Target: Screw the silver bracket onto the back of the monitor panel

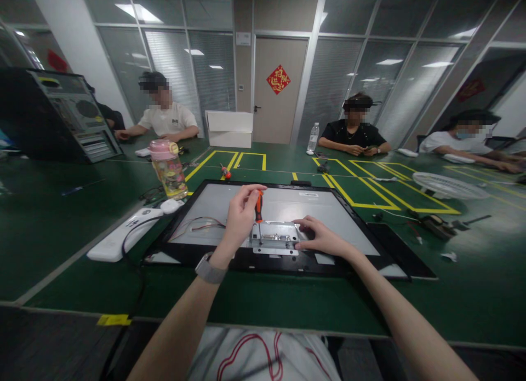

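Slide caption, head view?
Left grip holds an orange-handled screwdriver upright at a metal bracket on a black-framed panel, right grip at the bracket's side.

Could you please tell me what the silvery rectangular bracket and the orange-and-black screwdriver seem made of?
Silvery bracket: probably sheet metal, satin, from its grey sheen and small holes.
Orange-and-black screwdriver: handle likely plastic, from its bold colours, finish unclear; thin straight shaft probably metal.

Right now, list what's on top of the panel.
On the panel lie a bracket and thin wires. The right hand is at the bracket's right end; the left hand holds a screwdriver over it. The bracket hides what is beneath.
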Demonstrator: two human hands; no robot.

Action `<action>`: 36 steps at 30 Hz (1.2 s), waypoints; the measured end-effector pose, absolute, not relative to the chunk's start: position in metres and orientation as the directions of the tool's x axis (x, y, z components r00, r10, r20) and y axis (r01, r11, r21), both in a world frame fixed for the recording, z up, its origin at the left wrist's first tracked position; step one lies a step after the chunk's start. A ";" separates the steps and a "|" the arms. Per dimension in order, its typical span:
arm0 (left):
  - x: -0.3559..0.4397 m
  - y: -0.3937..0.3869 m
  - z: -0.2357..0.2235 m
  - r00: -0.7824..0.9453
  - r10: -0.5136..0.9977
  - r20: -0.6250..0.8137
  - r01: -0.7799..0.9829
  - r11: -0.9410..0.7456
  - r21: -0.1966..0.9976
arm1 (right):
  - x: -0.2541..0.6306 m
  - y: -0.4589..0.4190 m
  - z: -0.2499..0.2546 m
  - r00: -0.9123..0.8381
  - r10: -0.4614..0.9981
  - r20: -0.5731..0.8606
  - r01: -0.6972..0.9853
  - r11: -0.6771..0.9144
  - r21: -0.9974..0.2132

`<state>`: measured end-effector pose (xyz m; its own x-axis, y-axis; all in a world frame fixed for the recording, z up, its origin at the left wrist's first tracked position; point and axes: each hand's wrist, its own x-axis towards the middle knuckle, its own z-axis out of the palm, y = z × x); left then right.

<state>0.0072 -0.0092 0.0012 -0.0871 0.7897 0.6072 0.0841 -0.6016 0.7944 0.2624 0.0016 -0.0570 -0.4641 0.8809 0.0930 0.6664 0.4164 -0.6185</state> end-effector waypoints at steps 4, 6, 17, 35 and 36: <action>0.007 -0.008 0.001 -0.122 0.801 0.587 0.049 -0.586 0.809 | 0.263 0.002 -0.058 -0.465 0.880 0.100 0.667 0.422 -0.615; 0.008 -0.007 0.001 -0.142 0.793 0.592 0.068 -0.589 0.805 | 0.263 0.002 -0.058 -0.466 0.879 0.100 0.666 0.423 -0.615; 0.005 -0.005 0.000 -0.160 0.793 0.587 0.080 -0.583 0.809 | 0.262 0.001 -0.055 -0.457 0.886 0.079 0.669 0.401 -0.626; 0.006 -0.006 -0.001 -0.130 0.814 0.566 0.060 -0.564 0.824 | 0.262 0.002 -0.057 -0.459 0.885 0.080 0.666 0.402 -0.629; 0.006 -0.006 -0.001 -0.141 0.804 0.577 0.078 -0.572 0.816 | 0.263 0.003 -0.058 -0.459 0.884 0.082 0.665 0.403 -0.629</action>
